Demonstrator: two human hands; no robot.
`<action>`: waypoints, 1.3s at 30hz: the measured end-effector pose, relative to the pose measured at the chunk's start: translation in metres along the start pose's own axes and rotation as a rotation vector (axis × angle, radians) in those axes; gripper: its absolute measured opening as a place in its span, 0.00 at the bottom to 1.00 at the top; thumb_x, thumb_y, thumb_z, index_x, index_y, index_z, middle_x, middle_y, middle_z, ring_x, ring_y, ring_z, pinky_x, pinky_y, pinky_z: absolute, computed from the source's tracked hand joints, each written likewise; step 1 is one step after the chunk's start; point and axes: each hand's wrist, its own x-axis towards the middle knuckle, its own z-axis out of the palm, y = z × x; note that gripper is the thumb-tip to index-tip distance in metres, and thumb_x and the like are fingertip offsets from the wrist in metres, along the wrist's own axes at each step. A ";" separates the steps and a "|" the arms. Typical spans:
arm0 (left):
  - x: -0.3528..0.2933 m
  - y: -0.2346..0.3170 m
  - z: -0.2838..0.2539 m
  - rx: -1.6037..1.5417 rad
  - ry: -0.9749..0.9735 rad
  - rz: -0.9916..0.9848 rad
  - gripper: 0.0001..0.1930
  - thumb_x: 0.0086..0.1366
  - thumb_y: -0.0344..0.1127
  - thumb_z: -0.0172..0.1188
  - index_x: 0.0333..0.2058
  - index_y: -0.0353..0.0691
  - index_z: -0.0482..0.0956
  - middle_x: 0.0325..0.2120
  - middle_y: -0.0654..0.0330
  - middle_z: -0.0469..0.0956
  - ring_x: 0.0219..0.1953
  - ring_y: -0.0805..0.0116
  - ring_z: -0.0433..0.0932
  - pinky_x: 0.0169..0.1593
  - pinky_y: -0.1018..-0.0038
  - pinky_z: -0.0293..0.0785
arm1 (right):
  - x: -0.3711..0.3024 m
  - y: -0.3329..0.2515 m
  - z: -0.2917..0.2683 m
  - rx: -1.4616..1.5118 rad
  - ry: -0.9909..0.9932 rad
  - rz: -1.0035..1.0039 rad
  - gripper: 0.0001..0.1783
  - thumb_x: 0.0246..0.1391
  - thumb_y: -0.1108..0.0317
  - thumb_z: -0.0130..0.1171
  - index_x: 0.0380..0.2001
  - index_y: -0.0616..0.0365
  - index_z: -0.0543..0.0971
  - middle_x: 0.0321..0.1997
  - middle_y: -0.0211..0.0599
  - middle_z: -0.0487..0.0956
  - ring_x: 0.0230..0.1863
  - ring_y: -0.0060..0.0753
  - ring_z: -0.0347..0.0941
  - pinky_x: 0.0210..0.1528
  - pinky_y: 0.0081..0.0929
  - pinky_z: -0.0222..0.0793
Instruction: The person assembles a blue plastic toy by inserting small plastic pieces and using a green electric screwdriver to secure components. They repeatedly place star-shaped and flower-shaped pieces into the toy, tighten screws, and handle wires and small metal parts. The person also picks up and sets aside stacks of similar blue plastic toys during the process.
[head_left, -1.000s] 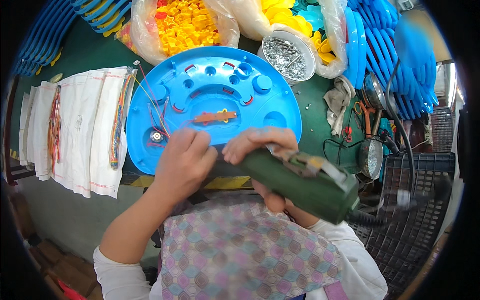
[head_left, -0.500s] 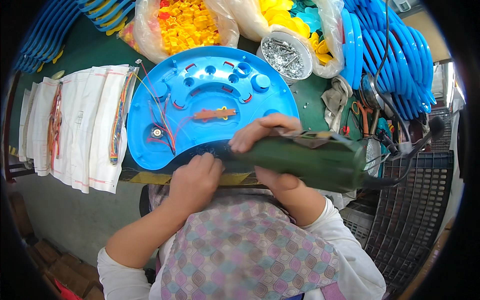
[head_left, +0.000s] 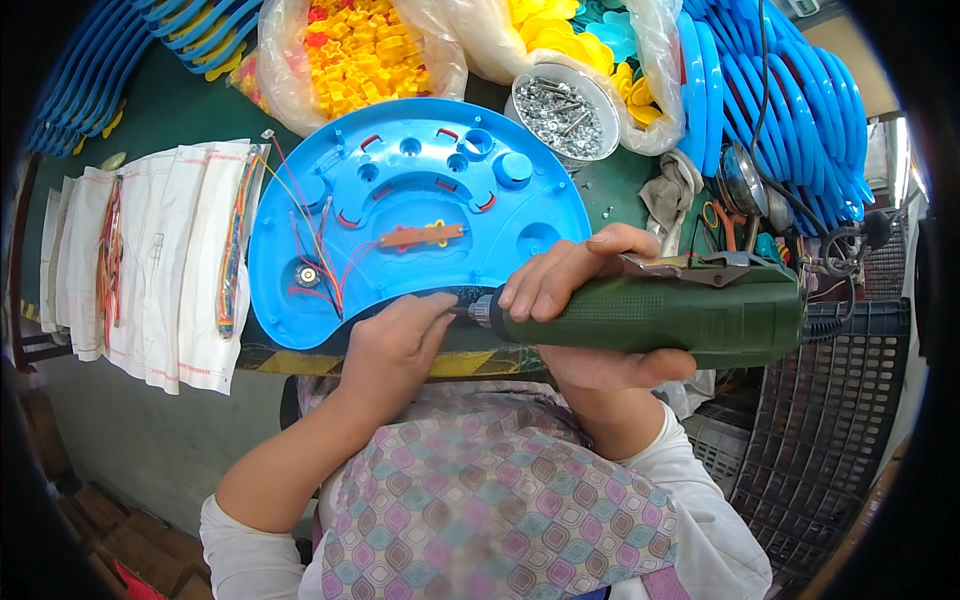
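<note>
My right hand is wrapped around a dark green electric screwdriver, held nearly level with its nose pointing left. At that nose, the fingertips of my left hand are pinched together by the bit. Whatever they hold is too small to make out. Just beyond both hands lies a blue curved plastic shell, its hollow side up. Inside it are a reddish-brown circuit strip, thin coloured wires and a small round metal part.
A white tub of screws stands behind the shell, near bags of yellow parts. White sheets with wire bundles lie left. Stacked blue shells, a grey rag and orange-handled scissors are at right.
The electric screwdriver has swung from a downward slant to nearly level and shifted right, its nose now at my left fingertips. My left fingers have risen slightly from the table edge.
</note>
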 end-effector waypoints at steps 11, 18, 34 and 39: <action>-0.002 0.005 -0.005 -0.080 -0.039 -0.185 0.08 0.63 0.27 0.68 0.40 0.36 0.82 0.31 0.50 0.84 0.32 0.53 0.84 0.36 0.65 0.80 | 0.015 -0.005 0.004 -0.008 -0.053 0.027 0.61 0.41 0.16 0.60 0.61 0.58 0.64 0.32 0.45 0.79 0.35 0.46 0.79 0.44 0.45 0.78; -0.003 0.002 -0.001 -0.113 -0.005 -0.156 0.07 0.62 0.26 0.67 0.40 0.36 0.84 0.32 0.50 0.85 0.33 0.55 0.85 0.36 0.66 0.81 | 0.013 -0.015 0.022 -0.118 0.048 0.139 0.61 0.42 0.16 0.60 0.59 0.62 0.65 0.31 0.45 0.80 0.34 0.44 0.80 0.42 0.44 0.79; 0.061 0.010 -0.049 0.445 -0.016 0.016 0.11 0.55 0.29 0.72 0.37 0.41 0.82 0.36 0.58 0.75 0.40 0.57 0.78 0.39 0.63 0.76 | 0.051 -0.017 0.033 -0.392 0.168 0.271 0.63 0.39 0.17 0.63 0.59 0.64 0.64 0.32 0.46 0.79 0.34 0.42 0.80 0.43 0.43 0.80; 0.081 -0.030 -0.036 0.361 -0.098 0.160 0.07 0.52 0.30 0.71 0.28 0.41 0.80 0.32 0.57 0.73 0.38 0.53 0.74 0.41 0.60 0.73 | 0.064 0.024 0.015 -0.396 0.005 0.255 0.63 0.39 0.17 0.63 0.57 0.66 0.64 0.33 0.45 0.80 0.35 0.38 0.81 0.44 0.37 0.80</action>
